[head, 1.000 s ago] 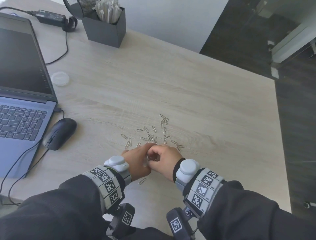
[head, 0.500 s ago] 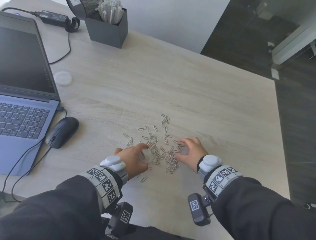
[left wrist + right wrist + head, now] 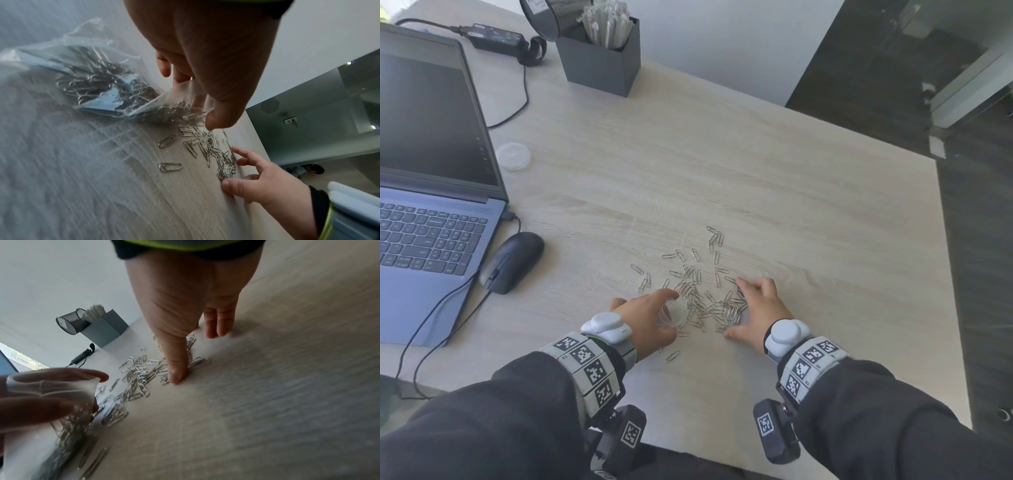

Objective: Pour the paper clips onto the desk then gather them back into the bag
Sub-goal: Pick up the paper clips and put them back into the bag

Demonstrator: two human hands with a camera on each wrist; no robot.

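Silver paper clips (image 3: pixel 709 305) lie heaped and scattered on the wooden desk (image 3: pixel 808 222) between my hands. My left hand (image 3: pixel 669 313) pinches the mouth of a clear plastic bag (image 3: pixel 92 81), which lies on the desk with several clips inside. In the left wrist view its thumb (image 3: pixel 220 120) holds the bag's lip just above the clips (image 3: pixel 205 142). My right hand (image 3: pixel 743 306) rests on the desk at the heap's right side, fingers spread and nearly straight. Its thumb (image 3: pixel 176 374) and fingertips touch the clips (image 3: pixel 139 378). The bag (image 3: pixel 51 394) shows blurred at lower left.
An open laptop (image 3: pixel 431 171) and a black wired mouse (image 3: pixel 512 262) sit to the left. A clear round lid (image 3: pixel 513 156) lies beside the laptop. A dark organizer box (image 3: pixel 599 58) and a charger (image 3: pixel 496 36) stand at the back. One stray clip (image 3: pixel 672 356) lies near my left wrist.
My hands were clasped together over the bag; they have parted. The right hand moved right and now lies spread against a heap of clips that shows between the hands.
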